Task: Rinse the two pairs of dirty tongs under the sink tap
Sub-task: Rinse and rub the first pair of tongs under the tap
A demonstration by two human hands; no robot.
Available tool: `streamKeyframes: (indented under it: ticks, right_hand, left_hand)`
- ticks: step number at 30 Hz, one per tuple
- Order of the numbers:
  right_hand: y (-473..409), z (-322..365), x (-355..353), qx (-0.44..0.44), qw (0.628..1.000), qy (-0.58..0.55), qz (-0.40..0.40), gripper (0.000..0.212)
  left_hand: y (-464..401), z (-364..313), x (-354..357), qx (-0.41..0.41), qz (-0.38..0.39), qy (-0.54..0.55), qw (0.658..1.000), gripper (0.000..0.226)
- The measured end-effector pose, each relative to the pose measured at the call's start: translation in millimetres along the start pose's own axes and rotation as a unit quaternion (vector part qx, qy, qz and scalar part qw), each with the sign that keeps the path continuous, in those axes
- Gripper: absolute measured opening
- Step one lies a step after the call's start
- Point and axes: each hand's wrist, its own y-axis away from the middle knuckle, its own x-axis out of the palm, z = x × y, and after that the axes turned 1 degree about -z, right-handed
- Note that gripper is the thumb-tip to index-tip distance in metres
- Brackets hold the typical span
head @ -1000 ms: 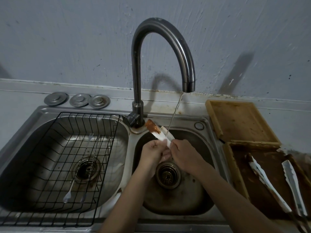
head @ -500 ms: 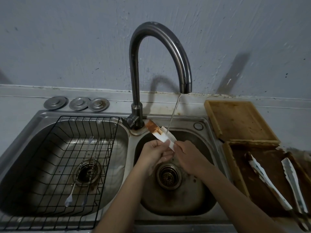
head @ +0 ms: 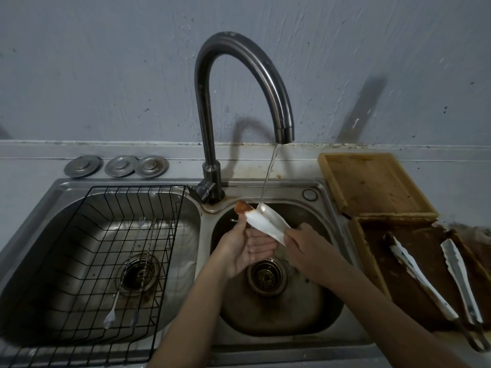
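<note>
The tongs [head: 265,225] sit over the right basin of the sink [head: 329,309] at frame centre, long axis running from lower right to upper left, their sauce-stained tips pointing up-left toward the base of the tap [head: 212,144], whose thin stream lands on the upper blade. The right hand [head: 309,251] pinches their lower-right end, while the left hand [head: 244,248] lies palm-up and relaxed beneath them, thumb against the stained tip. A second pair of tongs [head: 422,277] rests on a brown wooden tray [head: 372,261] at the right edge, tips pointing up-left; a black wire rack [head: 170,235] fills the left basin.
</note>
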Motion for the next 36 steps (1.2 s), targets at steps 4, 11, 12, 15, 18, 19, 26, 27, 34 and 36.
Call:
streamKeyframes:
  ticks: [4,11,12,15,18,19,26,27,34,36]
  right_hand:
    - [-1,0,2,0.0,1.0,0.0,0.011,0.03]
    - [3,-6,1,0.003,0.998,-0.061,-0.002,0.035]
    - [3,-6,1,0.003,0.998,-0.065,-0.005,0.035]
    - [5,-7,-1,-0.001,0.998,-0.06,-0.004,0.033]
    - [8,-9,-4,-0.01,0.998,-0.055,0.002,0.033]
    - [8,-9,-4,-0.013,0.998,-0.054,0.002,0.033]
    - [15,-17,-13,-0.006,1.0,-0.009,0.022,0.031]
    - [17,-19,-15,-0.006,1.0,-0.003,0.026,0.031]
    - [23,-28,-20,-0.018,0.999,0.038,0.032,0.032]
    - [24,-30,-21,-0.024,0.998,0.045,0.035,0.032]
  left_hand:
    - [0,8,6,0.021,0.013,-0.108,0.994,0.055]
    - [-2,-1,-1,0.0,0.009,-0.052,0.999,0.074]
    - [-2,1,1,0.006,0.013,-0.069,0.998,0.066]
    - [0,3,2,0.02,0.027,-0.094,0.995,0.049]
    - [0,-3,-3,-0.001,0.026,-0.064,0.998,0.068]
    - [-2,-3,-3,-0.007,0.022,-0.056,0.998,0.074]
    - [-4,4,-5,0.006,0.016,-0.105,0.994,0.058]
    - [-5,3,-7,0.008,0.009,-0.1,0.995,0.058]
    - [-7,9,-3,0.012,0.001,-0.112,0.994,0.048]
    - [-6,8,-3,0.014,0.002,-0.127,0.992,0.048]
